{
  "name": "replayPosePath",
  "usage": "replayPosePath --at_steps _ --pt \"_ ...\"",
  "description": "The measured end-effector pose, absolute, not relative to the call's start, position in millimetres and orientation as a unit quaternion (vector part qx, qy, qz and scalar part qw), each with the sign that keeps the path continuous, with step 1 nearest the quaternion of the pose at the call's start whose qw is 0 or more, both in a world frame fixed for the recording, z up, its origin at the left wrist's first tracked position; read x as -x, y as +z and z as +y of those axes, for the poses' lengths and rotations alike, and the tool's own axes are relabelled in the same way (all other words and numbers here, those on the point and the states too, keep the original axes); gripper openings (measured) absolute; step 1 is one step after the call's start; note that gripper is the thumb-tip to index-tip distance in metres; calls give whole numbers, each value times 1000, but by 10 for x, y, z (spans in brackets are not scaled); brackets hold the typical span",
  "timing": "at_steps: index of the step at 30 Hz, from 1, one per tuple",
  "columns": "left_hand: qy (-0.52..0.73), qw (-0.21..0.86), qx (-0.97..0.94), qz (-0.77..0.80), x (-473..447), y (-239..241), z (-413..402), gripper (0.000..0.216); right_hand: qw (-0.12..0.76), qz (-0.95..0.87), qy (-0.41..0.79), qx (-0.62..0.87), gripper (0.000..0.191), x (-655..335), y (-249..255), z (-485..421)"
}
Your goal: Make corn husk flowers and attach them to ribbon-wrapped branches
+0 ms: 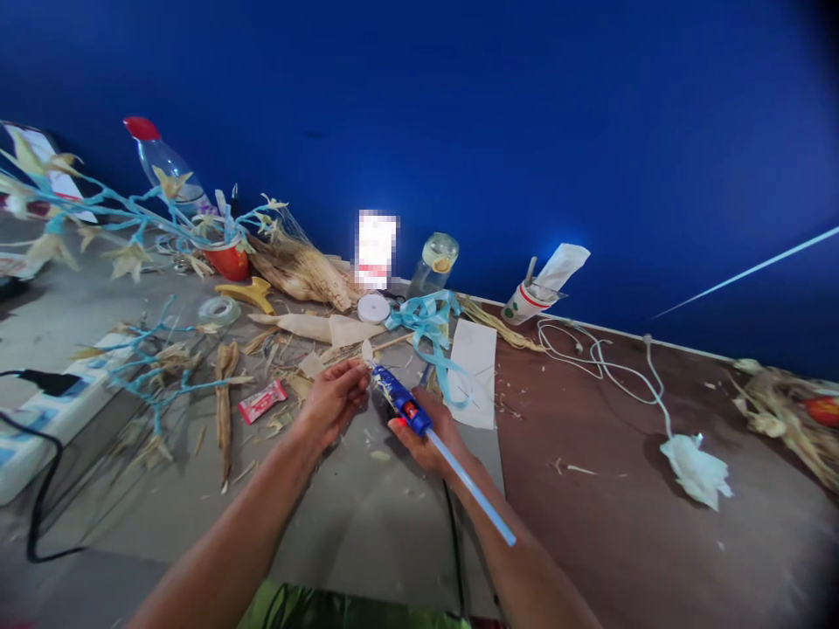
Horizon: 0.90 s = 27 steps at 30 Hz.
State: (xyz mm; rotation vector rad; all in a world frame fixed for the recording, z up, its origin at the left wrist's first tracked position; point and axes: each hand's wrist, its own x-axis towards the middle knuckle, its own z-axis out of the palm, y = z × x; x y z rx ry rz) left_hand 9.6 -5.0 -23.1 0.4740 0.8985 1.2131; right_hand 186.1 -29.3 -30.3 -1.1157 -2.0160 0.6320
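Forearms fill the bottom of my feed, above a strip of green cloth.

Head view, surface: a grey mat [367, 515] lies on a brown table [590, 524] littered with dry straw bits. I see a flat, deep blue wall [524, 131] behind it.

Materials: twigs wrapped in pale blue [150, 367] lie at left. A glossy light-blue ribbon [426, 323] is looped beside a white paper sheet [475, 371]. A thin white cord [609, 362] snakes to a crinkled white husk flower [696, 470].

Hands: the right hand [426, 437] is wrapped round a blue glue gun [401, 400], low over the mat at centre. It has a red switch, and a translucent glue stick [472, 494] juts from its back. The left hand [334, 397] pinches a pale husk scrap [367, 351] right at the nozzle.
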Motion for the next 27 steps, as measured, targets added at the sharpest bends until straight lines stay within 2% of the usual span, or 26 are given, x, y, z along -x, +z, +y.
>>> replayPosePath --at_steps 6,14,23,27 --pt "554 702 -202 400 -62 -264 -31 21 364 -826 191 386 19 -1843 -280 -291" --pt "548 688 -226 419 -75 -252 -37 23 382 -783 257 418 20 -1866 -216 -324" --pt "542 647 -252 474 -108 -195 -43 26 345 -772 284 451 23 -1861 -196 -334" --pt "538 638 -263 484 -110 -202 -39 27 365 -752 311 451 23 -1862 -186 -345"
